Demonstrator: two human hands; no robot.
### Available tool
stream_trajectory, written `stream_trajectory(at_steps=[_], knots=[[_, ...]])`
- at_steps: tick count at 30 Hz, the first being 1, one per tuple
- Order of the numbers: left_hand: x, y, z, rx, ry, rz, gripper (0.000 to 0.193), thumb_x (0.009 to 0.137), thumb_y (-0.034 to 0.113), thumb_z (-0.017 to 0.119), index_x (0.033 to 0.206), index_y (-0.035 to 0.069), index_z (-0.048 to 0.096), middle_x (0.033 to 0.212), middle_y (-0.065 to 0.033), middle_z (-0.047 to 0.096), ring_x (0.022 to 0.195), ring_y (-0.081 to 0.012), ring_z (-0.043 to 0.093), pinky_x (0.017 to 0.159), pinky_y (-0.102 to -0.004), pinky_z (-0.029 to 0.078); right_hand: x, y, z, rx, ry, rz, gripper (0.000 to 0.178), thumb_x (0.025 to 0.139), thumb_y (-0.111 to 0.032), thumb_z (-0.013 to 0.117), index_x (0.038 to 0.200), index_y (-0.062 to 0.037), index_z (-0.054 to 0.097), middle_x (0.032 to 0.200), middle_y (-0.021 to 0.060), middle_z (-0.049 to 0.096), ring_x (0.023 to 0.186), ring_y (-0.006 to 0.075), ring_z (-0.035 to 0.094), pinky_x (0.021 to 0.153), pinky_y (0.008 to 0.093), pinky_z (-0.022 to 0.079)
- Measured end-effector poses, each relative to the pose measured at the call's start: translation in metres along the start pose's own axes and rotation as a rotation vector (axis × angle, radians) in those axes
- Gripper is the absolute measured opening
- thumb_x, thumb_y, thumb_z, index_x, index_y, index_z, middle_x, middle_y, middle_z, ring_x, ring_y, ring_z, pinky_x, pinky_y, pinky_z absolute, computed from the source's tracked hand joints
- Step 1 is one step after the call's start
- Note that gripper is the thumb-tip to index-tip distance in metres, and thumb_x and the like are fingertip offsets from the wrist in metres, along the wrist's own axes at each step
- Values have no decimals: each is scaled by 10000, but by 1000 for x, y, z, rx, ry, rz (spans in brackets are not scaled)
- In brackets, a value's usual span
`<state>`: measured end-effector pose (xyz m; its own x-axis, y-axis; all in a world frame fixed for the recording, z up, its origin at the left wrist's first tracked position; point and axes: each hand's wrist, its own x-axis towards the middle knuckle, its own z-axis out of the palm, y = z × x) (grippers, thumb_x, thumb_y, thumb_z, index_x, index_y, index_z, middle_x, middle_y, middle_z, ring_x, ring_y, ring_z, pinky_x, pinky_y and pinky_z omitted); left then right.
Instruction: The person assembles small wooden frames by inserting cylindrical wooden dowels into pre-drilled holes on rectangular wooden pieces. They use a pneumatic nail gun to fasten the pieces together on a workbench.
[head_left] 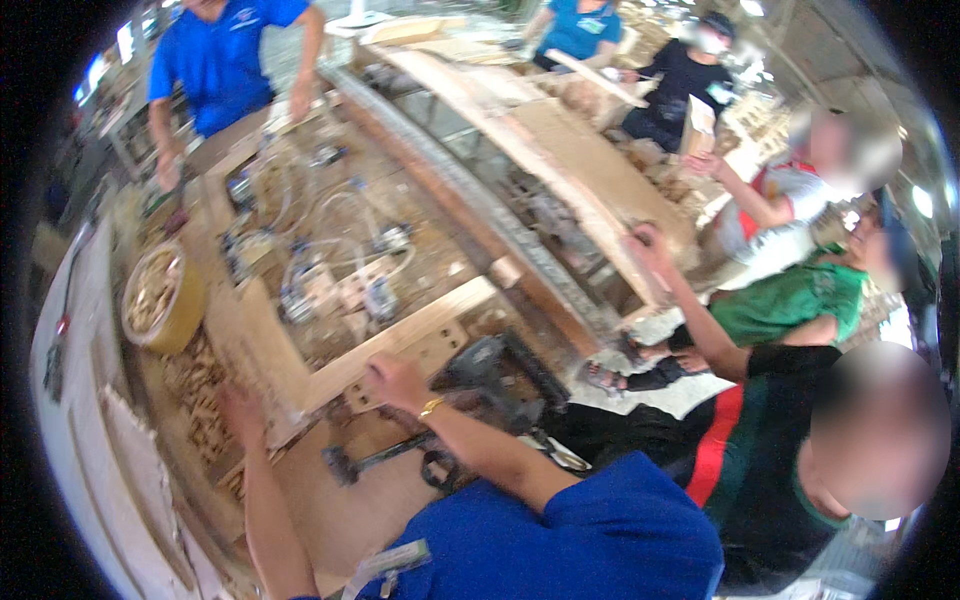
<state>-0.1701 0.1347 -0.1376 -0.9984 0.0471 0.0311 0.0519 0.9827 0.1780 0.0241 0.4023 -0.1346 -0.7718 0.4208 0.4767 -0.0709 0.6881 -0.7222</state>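
Note:
My left hand (243,415) reaches down at the near left corner of a light wooden frame, beside a pile of small wooden dowels (205,415). Its fingers are blurred, and what they touch is unclear. My right hand (398,383), with a gold band at the wrist, is curled closed against the near wooden rail (420,330). Whatever it may hold is hidden. That rail meets a wide wooden board (265,335) at the corner between my hands. Under my right forearm lies a hammer (345,465). A board with holes (430,350) sits beside the rail.
A yellow tub of dowels (170,300) stands left. Air cylinders with clear tubes (385,240) fill the frame's middle. A black tool (490,370) lies right of my hand. A metal rail (460,180) crosses behind. Across the bench stands a person in blue (225,50); others are right.

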Motion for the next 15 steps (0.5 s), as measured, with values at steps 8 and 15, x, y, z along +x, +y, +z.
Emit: stream_trajectory(at_steps=[8, 15], knots=[[-14, 28, -8, -67, -56, -24, 568, 943, 314, 465, 1414, 21, 343, 1471, -201, 330, 1359, -364, 310, 1102, -464, 294, -3, 5, -5, 14, -25, 27, 123, 824, -179, 616, 827, -65, 571, 752, 141, 608, 664, 329, 607, 592, 418, 483], [-10, -10, 15, -8, -95, 10, 621, 931, 299, 488, 1430, -17, 295, 1453, -223, 361, 1361, -363, 322, 1116, -480, 259, -4, 0, 0, -48, -33, -43, 111, 806, -102, 621, 899, -47, 650, 800, 135, 640, 711, 297, 634, 644, 376, 514]])
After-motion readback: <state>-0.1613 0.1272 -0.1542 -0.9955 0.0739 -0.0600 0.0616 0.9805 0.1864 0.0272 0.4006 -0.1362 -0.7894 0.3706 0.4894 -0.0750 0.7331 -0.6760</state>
